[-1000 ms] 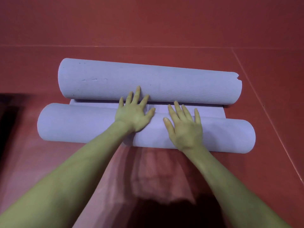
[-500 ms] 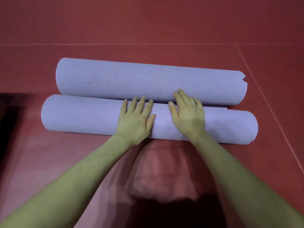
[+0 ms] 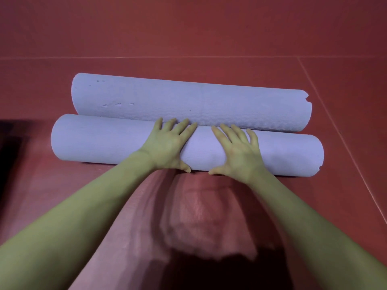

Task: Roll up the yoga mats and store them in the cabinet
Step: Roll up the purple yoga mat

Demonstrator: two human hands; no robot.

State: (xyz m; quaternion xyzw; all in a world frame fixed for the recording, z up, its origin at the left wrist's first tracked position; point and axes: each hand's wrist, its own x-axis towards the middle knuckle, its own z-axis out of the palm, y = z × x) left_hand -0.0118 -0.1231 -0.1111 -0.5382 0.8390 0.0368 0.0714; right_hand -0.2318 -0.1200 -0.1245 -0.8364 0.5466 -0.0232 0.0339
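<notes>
Over the last second both flat-fingered palms, left hand [image 3: 167,147] and right hand [image 3: 238,151], had pushed the near lavender roll [image 3: 100,141] toward 12 o'clock until it touched the far curled end [image 3: 188,101], closing the flat strip, so rolling looked nearly finished.

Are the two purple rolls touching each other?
Touching. The head view shows the near roll pressed against the far roll, no floor between them.

I find nothing to read here: no words, labels, brand marks or numbers on either lilac roll of the yoga mat [image 3: 188,101] across the middle of the frame, nor on the red floor [image 3: 188,28] around it.
</notes>
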